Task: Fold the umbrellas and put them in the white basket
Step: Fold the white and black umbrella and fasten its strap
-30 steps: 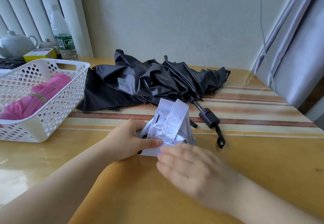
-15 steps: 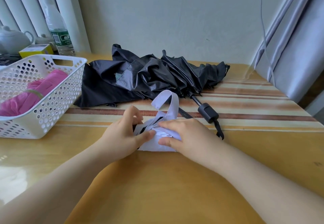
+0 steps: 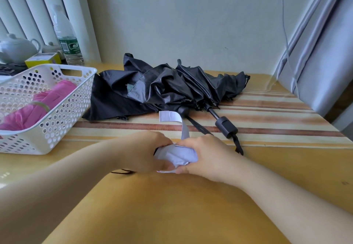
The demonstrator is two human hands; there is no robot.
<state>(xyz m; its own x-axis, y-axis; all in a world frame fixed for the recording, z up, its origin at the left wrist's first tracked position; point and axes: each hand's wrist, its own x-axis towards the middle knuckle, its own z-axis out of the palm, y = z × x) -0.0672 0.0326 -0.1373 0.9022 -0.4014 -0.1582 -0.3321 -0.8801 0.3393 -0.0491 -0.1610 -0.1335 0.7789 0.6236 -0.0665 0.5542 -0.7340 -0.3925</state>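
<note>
A small lavender umbrella (image 3: 176, 156) lies bundled on the table in front of me. My left hand (image 3: 145, 153) grips its left side and my right hand (image 3: 205, 157) grips its right side. Its closure strap (image 3: 174, 120) sticks up behind my hands, the free end curling left. Behind it, a black umbrella (image 3: 162, 89) lies loose and crumpled, with its handle (image 3: 226, 127) pointing toward me. The white basket (image 3: 63, 114) stands at the left with a folded pink umbrella (image 3: 38, 108) inside.
A water bottle (image 3: 66, 39), a white teapot (image 3: 16, 49) and a yellow box (image 3: 43, 59) stand behind the basket. A grey curtain (image 3: 322, 52) hangs at the right. A striped mat (image 3: 267, 115) covers the far table.
Both hands have closed tighter round the lavender bundle. The strap has unrolled from a loop and now stands up with its end curled left.
</note>
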